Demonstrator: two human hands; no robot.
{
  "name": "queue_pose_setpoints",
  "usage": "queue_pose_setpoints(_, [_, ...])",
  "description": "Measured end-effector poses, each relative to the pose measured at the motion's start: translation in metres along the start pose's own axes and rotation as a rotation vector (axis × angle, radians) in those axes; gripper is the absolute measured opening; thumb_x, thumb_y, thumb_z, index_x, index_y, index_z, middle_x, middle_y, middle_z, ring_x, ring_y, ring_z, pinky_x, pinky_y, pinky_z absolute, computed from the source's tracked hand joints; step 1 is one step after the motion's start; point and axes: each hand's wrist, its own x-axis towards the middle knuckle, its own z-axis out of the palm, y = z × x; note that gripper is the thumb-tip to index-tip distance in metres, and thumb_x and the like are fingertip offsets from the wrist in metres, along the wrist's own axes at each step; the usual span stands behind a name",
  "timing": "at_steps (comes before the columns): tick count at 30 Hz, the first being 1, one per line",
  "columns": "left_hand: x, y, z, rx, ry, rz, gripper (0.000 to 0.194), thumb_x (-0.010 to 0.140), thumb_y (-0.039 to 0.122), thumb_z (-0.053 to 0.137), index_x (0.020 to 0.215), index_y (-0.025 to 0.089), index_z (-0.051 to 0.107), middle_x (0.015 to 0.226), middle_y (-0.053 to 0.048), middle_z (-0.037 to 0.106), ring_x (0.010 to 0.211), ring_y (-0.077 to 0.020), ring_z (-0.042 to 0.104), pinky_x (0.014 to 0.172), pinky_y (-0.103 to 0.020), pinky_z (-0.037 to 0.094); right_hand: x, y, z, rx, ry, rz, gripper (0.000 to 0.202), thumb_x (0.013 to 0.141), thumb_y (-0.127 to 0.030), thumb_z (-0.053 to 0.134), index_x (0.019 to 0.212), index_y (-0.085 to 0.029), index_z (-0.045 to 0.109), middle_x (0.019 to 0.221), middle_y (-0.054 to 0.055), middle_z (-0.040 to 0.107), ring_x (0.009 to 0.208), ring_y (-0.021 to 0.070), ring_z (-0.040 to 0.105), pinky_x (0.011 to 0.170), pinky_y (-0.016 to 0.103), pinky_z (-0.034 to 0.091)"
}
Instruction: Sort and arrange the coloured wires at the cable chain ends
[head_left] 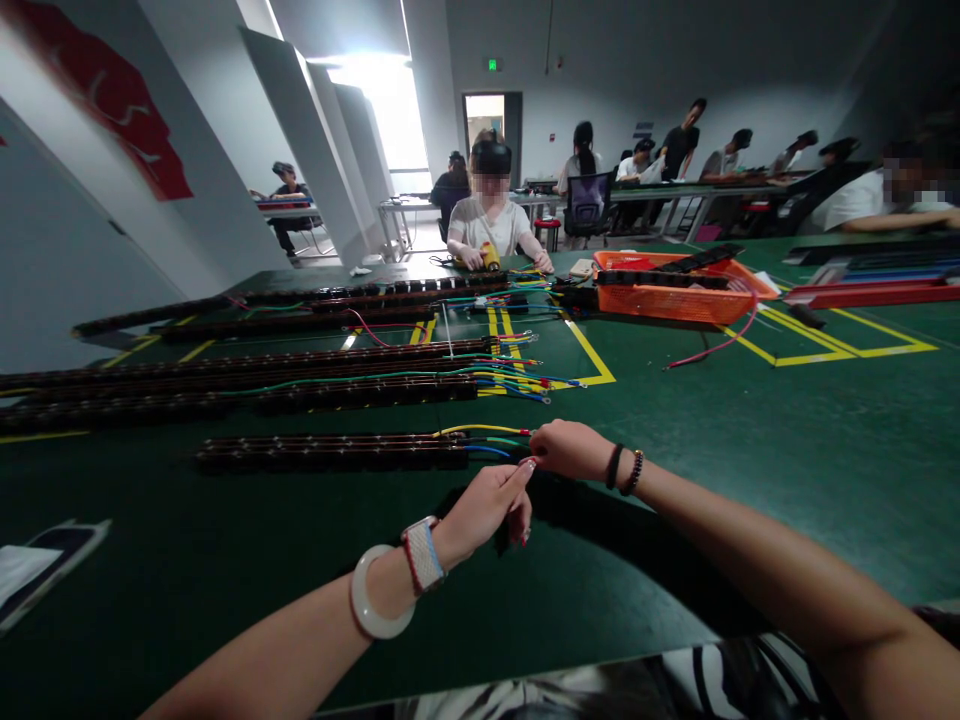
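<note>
Both my hands meet at the right end of a black wire bundle (330,452) lying on the green table. Yellow (480,429), green and blue wires stick out of that end towards my fingers. My right hand (571,448) is closed around the wire ends, its fingertips largely hidden. Just below and left of it, my left hand (487,505) pinches with thumb and forefinger near the same ends; what lies between them is too small to make out. Behind the hands are longer black bundles (375,392) with coloured wires and metal lugs.
An orange basket (667,303) holding black parts stands at the back right. Across the table a person (491,215) holds a yellow tool (490,256). Yellow tape (600,362) marks the table. A dark tray (45,570) with paper lies at the left edge.
</note>
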Motion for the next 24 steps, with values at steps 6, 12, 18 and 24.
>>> queue_pose_setpoints(6, [-0.002, 0.000, -0.001, 0.084, -0.062, 0.001, 0.059, 0.084, 0.059, 0.038, 0.043, 0.017, 0.040, 0.042, 0.001, 0.047, 0.039, -0.0086, 0.047, 0.044, -0.021, 0.036, -0.005, -0.001, -0.003, -0.022, 0.071, 0.024, 0.034, 0.080, -0.051, 0.057, 0.071, -0.021, 0.070, 0.068, 0.005, 0.067, 0.057, 0.0137, 0.055, 0.047, 0.023, 0.025])
queue_pose_setpoints(12, [-0.003, 0.003, -0.002, 0.192, -0.085, 0.016, 0.063, 0.085, 0.060, 0.035, 0.041, 0.016, 0.045, 0.036, 0.002, 0.040, 0.038, -0.0080, 0.045, 0.046, -0.020, 0.032, 0.002, 0.013, -0.020, 0.228, 0.177, -0.129, 0.034, 0.080, -0.050, 0.058, 0.082, -0.017, 0.067, 0.070, 0.002, 0.063, 0.058, 0.0099, 0.050, 0.051, 0.020, 0.030])
queue_pose_setpoints(18, [-0.001, 0.001, -0.003, 0.252, -0.105, 0.003, 0.062, 0.084, 0.059, 0.038, 0.042, 0.015, 0.049, 0.038, 0.001, 0.045, 0.037, -0.0073, 0.043, 0.045, -0.021, 0.029, 0.025, 0.012, -0.009, 0.207, 0.288, -0.283, 0.056, 0.069, -0.055, 0.068, 0.108, -0.015, 0.063, 0.098, 0.011, 0.062, 0.085, 0.0193, 0.055, 0.074, 0.029, 0.040])
queue_pose_setpoints(24, [0.001, -0.002, -0.003, 0.171, -0.128, -0.010, 0.061, 0.085, 0.058, 0.038, 0.042, 0.016, 0.047, 0.042, -0.001, 0.050, 0.042, -0.0089, 0.047, 0.047, -0.022, 0.033, 0.045, 0.008, 0.000, 0.160, 0.170, -0.363, 0.050, 0.070, -0.059, 0.064, 0.093, -0.015, 0.067, 0.091, 0.008, 0.063, 0.080, 0.0175, 0.053, 0.070, 0.027, 0.037])
